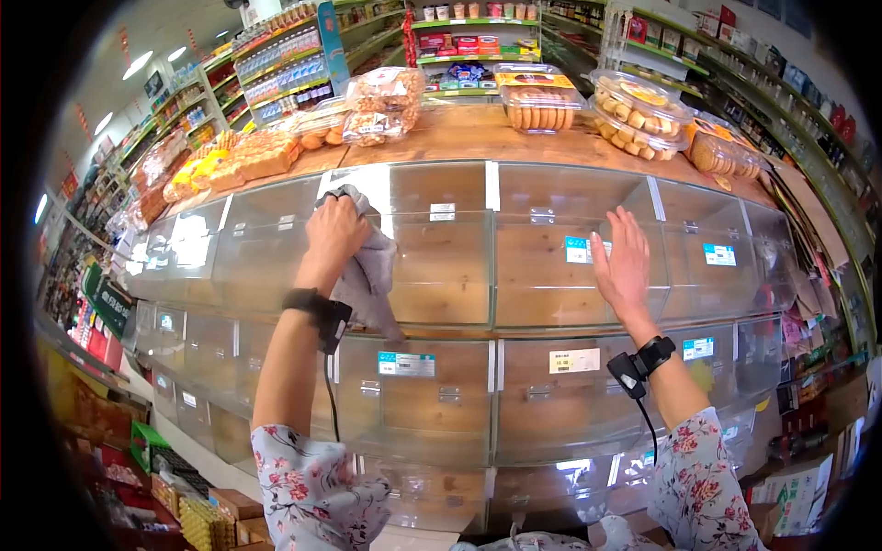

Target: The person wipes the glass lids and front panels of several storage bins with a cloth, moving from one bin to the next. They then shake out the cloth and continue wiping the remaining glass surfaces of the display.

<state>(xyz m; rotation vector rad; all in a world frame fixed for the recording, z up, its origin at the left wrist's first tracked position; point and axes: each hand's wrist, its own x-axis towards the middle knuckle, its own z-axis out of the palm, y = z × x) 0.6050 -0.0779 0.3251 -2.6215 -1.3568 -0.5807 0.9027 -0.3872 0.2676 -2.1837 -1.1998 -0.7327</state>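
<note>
My left hand (pixel 336 230) is closed around a grey cloth (pixel 369 280), bunched at the top and hanging down over a clear display bin (pixel 439 266). The cloth lies close against the upper row's front panel. To the right, my right hand (pixel 625 262) is open, fingers up and held together, in front of another clear bin (pixel 537 275) of the same row. Its fingertips overlap a blue-and-white price label (pixel 581 250) in this view. Both wrists wear black straps with small devices and cables.
A wooden top (pixel 450 129) above the bins carries a cookie box (pixel 537 99), round tubs of biscuits (pixel 638 115) and bagged snacks (pixel 381 106). Lower bin rows bear price labels (pixel 406 365). Flattened cardboard (pixel 808 216) leans at right; a green crate (pixel 161 445) stands lower left.
</note>
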